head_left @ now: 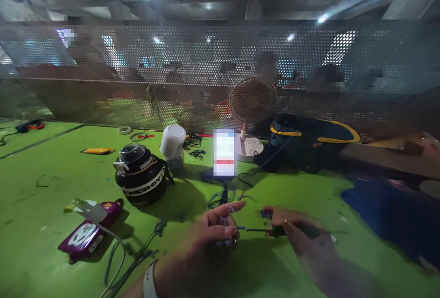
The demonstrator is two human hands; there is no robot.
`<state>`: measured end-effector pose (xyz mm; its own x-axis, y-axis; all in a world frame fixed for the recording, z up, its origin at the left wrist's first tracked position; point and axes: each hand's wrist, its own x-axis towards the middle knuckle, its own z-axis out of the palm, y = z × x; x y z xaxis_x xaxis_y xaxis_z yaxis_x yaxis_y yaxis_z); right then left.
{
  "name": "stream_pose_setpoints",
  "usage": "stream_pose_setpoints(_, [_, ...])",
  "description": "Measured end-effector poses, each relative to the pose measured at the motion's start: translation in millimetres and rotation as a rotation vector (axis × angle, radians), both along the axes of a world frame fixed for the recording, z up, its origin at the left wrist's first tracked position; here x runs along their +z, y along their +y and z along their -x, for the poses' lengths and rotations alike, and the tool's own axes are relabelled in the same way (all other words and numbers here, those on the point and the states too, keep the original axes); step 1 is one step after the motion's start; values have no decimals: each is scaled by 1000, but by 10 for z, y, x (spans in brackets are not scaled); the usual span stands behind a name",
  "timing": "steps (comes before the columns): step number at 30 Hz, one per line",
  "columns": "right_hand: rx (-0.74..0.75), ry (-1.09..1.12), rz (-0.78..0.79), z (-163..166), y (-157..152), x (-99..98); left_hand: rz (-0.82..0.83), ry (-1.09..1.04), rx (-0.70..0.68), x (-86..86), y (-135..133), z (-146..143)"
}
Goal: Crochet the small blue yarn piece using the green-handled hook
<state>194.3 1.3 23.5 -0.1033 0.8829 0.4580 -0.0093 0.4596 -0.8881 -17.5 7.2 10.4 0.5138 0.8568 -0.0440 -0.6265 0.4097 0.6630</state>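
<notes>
My left hand (215, 231) is low in the middle of the green table, its thumb and fingers pinched on one end of a thin dark wire (252, 230). To its right, my right hand (295, 231) pinches the other end, where a small dark green part sits between the fingers. The wire runs straight between the two hands, just above the table. A small blue piece (265, 214) lies right behind my right hand. A white band is on my left wrist.
A lit phone on a stand (224, 152) is behind my hands. A black jug (140, 178), a white cup (172, 142), a small fan (252, 105), a dark bag (309, 140), a purple power strip (90, 233) with cables. Perforated metal screen (206, 59) at the back.
</notes>
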Motion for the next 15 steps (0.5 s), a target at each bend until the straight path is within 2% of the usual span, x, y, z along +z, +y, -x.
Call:
stream_pose_setpoints(3, [45, 205, 350, 74, -41, -66, -32, 70, 44, -10, -33, -39])
stream_pose_setpoints(5, [4, 241, 430, 120, -73, -138, -68, 141, 82, -17, -63, -58])
stream_pose_setpoints(8, [-118, 118, 224, 155, -114, -200, -126, 211, 130, -30, -96, -73])
stream_pose_setpoints(11, [-120, -24, -52, 172, -136, -151, -174, 259, 157, -44, -113, -80])
stream_pose_setpoints(13, [-116, -102, -178, 190, -135, -101, -218, 308, 181, -52, -127, -93])
stream_pose_setpoints(15, [-184, -211, -308, 211, -120, -93, -249, 358, 238, -63, -147, -118])
